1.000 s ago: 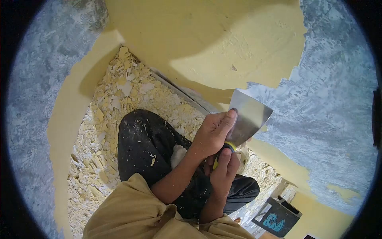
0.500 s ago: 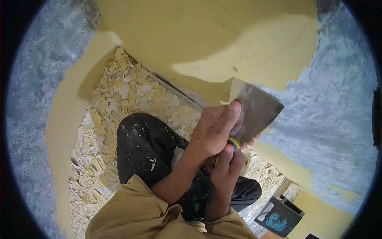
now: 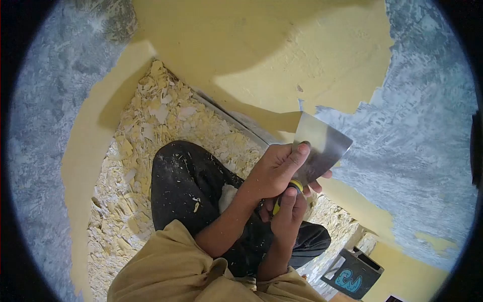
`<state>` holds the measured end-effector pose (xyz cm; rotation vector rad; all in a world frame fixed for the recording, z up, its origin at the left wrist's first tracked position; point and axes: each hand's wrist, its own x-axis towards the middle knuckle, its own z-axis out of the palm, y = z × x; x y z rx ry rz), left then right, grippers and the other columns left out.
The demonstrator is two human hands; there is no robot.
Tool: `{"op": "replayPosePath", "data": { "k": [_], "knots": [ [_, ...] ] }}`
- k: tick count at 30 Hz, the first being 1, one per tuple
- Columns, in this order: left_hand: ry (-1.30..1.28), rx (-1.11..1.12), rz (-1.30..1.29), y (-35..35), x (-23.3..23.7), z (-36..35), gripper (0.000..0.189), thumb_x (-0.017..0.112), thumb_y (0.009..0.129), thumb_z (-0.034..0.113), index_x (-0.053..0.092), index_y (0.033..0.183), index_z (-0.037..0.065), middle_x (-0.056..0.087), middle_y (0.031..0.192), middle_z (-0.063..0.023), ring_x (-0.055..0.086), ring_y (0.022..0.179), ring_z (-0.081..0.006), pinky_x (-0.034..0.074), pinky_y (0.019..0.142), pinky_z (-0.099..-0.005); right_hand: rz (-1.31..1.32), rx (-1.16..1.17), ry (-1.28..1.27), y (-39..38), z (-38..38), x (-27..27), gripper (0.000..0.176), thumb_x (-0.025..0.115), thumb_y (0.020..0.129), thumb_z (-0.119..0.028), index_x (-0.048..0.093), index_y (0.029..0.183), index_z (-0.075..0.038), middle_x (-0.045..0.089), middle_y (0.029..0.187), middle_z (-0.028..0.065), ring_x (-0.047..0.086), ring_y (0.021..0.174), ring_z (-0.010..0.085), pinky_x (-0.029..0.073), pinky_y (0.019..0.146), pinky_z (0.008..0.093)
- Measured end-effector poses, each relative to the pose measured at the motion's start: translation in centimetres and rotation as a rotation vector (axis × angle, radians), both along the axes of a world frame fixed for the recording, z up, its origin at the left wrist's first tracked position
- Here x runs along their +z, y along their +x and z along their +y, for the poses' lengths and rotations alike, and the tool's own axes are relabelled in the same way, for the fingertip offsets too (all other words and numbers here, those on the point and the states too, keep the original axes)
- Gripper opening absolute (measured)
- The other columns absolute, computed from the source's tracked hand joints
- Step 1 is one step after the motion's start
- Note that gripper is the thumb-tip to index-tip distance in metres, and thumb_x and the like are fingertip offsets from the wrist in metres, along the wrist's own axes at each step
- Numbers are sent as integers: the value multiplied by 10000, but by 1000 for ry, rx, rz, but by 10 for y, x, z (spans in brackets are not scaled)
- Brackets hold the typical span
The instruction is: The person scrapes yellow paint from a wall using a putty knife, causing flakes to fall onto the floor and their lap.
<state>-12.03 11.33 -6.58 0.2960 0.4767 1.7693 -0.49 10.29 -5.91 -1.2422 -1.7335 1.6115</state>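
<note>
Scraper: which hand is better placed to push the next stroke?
Likely right: the right hand grips the scraper handle behind the blade, while the left hand only steadies the blade with its fingers.

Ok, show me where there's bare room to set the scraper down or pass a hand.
No bare floor shows; paint flakes cover it. The openest stretch lies between the knee and the yellow wall, on the left; a hand could pass there. Crowded: left hand and right hand grip the scraper at the wall; dark box lower right.
</note>
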Motion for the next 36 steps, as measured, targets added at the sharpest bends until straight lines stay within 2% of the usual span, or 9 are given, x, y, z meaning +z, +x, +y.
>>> {"op": "replayPosePath", "data": {
  "k": [10, 12, 14, 17, 18, 20, 22, 25, 36],
  "knots": [
    [-1, 9, -18, 2, 2, 6, 473, 423, 957, 402, 537, 1122, -26, 658, 868, -140, 648, 699, -175, 530, 547, -259, 25, -81, -80, -8, -3, 19, 296, 385, 982, -264, 480, 863, -10, 480, 610, 8, 435, 461, 74, 320, 397, 197],
    [-42, 19, -58, 0, 9, 7, 483, 416, 960, 421, 604, 971, -23, 666, 812, -109, 652, 631, -164, 510, 516, -252, 27, -74, -69, -2, 1, 21, 273, 423, 970, -250, 496, 887, 0, 499, 621, 21, 455, 482, 90, 343, 420, 212],
    [-14, 62, -60, -8, 19, 8, 485, 421, 956, 429, 605, 967, -20, 666, 810, -112, 652, 625, -165, 509, 505, -252, 37, -61, -58, -4, 9, 21, 255, 461, 959, -236, 513, 911, 9, 518, 633, 34, 476, 503, 105, 367, 443, 226],
    [-49, 201, -45, -39, 63, -2, 486, 425, 952, 438, 600, 975, -15, 666, 812, -115, 650, 624, -167, 510, 500, -253, -85, 46, 341, -40, 15, 47, 255, 582, 898, -200, 570, 977, 41, 595, 682, 98, 544, 597, 180, 415, 533, 314],
    [-95, 326, -7, -52, 77, -7, 484, 425, 951, 439, 594, 987, -13, 665, 817, -116, 649, 628, -167, 512, 506, -255, -72, 117, 285, -48, 16, 52, 234, 567, 906, -199, 570, 937, 34, 583, 661, 82, 539, 586, 169, 404, 521, 304],
    [-25, 236, 17, -55, 64, -11, 480, 423, 953, 435, 589, 1002, -13, 663, 827, -120, 647, 638, -170, 515, 514, -260, -34, 186, 268, -57, 15, 57, 224, 552, 915, -197, 569, 896, 26, 571, 640, 65, 534, 575, 157, 393, 509, 295],
    [4, 120, -9, -42, 42, -8, 477, 420, 956, 430, 576, 1039, -14, 660, 849, -128, 645, 656, -176, 520, 532, -269, -3, 109, 3, -39, 6, 47, 272, 490, 947, -231, 543, 808, -3, 526, 597, 29, 501, 521, 121, 365, 464, 261],
    [-41, 64, -93, -13, 10, -1, 482, 416, 957, 431, 563, 1072, -14, 657, 862, -136, 645, 671, -181, 526, 548, -275, -52, -27, -68, -18, -4, 27, 332, 422, 973, -272, 502, 764, -28, 488, 593, 6, 449, 470, 81, 327, 417, 226],
    [-18, -46, -113, -4, 9, -3, 517, 391, 961, 439, 548, 1119, -27, 663, 924, -165, 665, 727, -200, 529, 550, -276, -17, -83, -92, -9, -11, 28, 333, 370, 986, -285, 474, 806, -25, 470, 609, 15, 412, 448, 72, 311, 384, 205]
  ]
}}
